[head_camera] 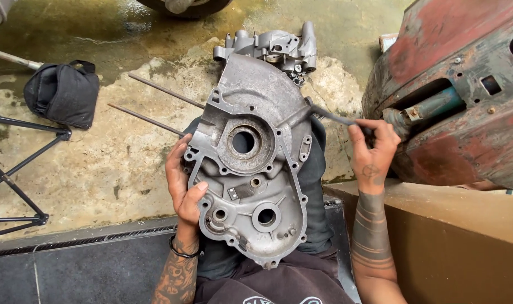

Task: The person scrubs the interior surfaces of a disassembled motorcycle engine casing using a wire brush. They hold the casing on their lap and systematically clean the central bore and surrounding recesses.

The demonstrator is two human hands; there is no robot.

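Far left: black tripod legs [20, 169] on wet stained concrete floor [99, 169], black pouch [62, 93] lying just above them. Two thin metal rods [155, 104] run diagonally toward the centre, passing behind the casing. Left hand [186, 183] grips the left edge of a grey engine crankcase half [253, 163], thumb hooked over its face, fingers behind; casing is held upright on the person's lap, bearing hole near the middle. Second casting [276, 48] lies on the floor just beyond its top edge. Right hand [375, 149] is closed round a thin dark tool [329, 116], its tip touching the casing's upper right rim. Far right: rusty red scooter body [459, 95] above a brown ledge [453, 236]
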